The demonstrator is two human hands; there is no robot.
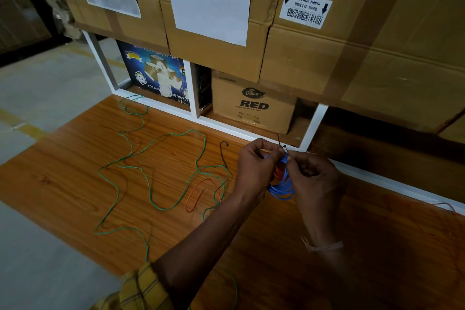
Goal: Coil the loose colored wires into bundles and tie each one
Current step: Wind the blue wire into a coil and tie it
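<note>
Item: coiled blue wire bundle [283, 185], which we hold above the wooden worktop [75, 184]; our left hand [256, 166] and right hand [315, 178] pinch its thin black tie [283, 147]. Loose green wire [151, 158] lies left.

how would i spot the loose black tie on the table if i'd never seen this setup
Find the wooden table below the stacked boxes. Just left of the left hand lies the black tie, a short dark hooked strand, far shorter than the sprawling green wire.
</note>
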